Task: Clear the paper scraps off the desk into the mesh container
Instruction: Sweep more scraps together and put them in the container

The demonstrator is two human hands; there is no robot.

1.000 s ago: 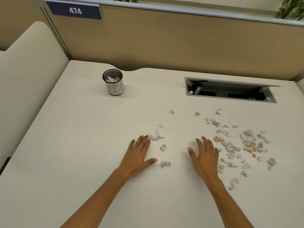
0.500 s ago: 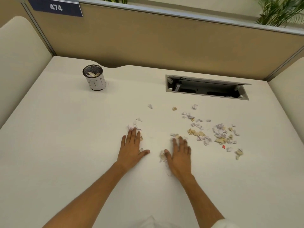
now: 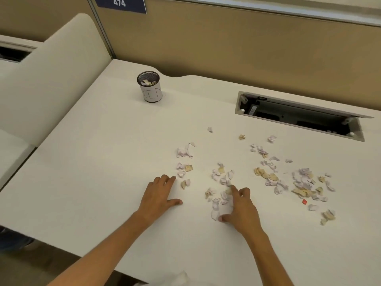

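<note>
While a blue "474" sign (image 3: 120, 3) is showing, the left hand (image 3: 157, 196) is lying flat, and the right hand (image 3: 241, 211) is cupping paper scraps (image 3: 221, 198).

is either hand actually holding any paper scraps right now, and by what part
Nothing is lifted. The left hand lies flat on the desk; the right hand rests curled over paper scraps, fingertips and thumb touching them.

Mesh container (image 3: 149, 87) far left on desk (image 3: 92, 162), scraps (image 3: 268, 174) right — hatch (image 3: 299, 116) behind
</note>
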